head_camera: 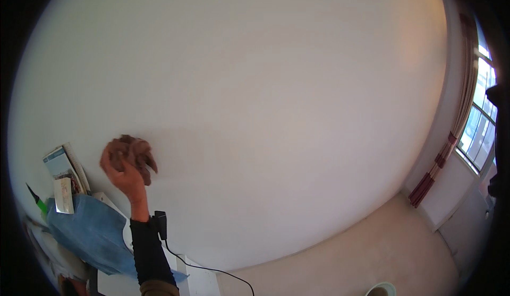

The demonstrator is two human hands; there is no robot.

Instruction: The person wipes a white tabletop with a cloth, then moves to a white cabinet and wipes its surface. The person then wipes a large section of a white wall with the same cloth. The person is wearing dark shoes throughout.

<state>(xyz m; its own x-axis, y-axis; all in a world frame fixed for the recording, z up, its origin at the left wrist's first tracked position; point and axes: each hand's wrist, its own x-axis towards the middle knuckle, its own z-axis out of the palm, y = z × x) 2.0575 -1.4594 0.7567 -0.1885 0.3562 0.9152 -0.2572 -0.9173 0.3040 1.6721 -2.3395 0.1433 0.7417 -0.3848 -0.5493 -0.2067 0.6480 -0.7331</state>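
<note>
My left hand is raised at the left of the view in front of a white wall. Its fingers are closed around a crumpled brown cloth, which hangs out to the right of them and is close to or against the wall; contact cannot be told. A black device with a thin black cable sits at the wrist, over a black sleeve. My right hand is out of view.
Below left, a blue cloth covers part of white furniture. Booklets, a small white box and a green-and-black item stand by it. A light bucket is on the floor. A tied curtain hangs beside a window at right.
</note>
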